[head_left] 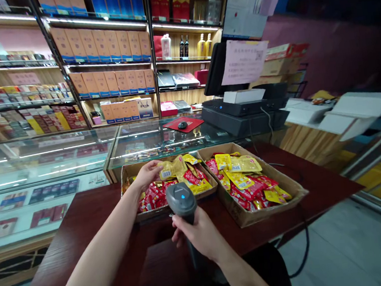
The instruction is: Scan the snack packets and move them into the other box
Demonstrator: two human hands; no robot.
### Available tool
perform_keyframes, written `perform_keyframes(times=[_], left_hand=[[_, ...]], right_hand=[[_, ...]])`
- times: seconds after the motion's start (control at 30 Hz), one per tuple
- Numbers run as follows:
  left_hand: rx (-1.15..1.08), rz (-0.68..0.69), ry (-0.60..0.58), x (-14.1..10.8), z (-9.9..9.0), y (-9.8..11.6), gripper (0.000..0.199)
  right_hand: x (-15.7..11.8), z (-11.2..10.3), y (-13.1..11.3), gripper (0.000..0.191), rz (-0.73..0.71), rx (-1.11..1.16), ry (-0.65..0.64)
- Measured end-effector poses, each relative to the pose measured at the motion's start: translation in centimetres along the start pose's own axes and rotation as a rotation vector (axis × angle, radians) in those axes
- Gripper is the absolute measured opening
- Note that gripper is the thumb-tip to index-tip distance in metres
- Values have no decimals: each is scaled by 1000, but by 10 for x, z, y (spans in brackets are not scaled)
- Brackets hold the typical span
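Note:
My left hand (149, 175) grips a yellow foil snack packet (172, 168) just above a shallow cardboard box (170, 211) heaped with red and yellow packets. My right hand (197, 234) is wrapped around the black handle of a grey handheld barcode scanner (181, 198), with its head pointing up and forward, close below the yellow packet. A second cardboard box (250, 216), also full of red and yellow snack packets, stands to the right, touching the first box at a corner.
Both boxes rest on a dark red wooden counter (74, 239). Behind it are glass display cases (41, 164), with a red mat (183, 124) and a mouse on top. A black till (242, 114) and monitor stand at right, before stocked shelves (104, 47). A black cable hangs off the counter.

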State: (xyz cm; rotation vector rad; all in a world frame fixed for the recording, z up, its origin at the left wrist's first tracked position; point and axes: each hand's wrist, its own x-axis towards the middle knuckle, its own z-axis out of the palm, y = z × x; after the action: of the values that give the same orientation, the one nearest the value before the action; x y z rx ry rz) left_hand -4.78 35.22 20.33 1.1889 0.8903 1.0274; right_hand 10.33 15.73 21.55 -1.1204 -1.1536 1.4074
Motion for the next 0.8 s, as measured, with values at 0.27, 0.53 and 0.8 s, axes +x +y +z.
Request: perform_keyframes(times=[0.27,0.53,0.8], left_hand=[[-35,10,-30,3,-3,-4,41],[-47,8,-39,2,-4,-4,40],[-62,-21,-55,1,-5,-3,41]], right_hand=[[2,7,10,28,32,-74,11],[0,7,9,31,34,-75,12],[0,5,10,30,43,-69,12]])
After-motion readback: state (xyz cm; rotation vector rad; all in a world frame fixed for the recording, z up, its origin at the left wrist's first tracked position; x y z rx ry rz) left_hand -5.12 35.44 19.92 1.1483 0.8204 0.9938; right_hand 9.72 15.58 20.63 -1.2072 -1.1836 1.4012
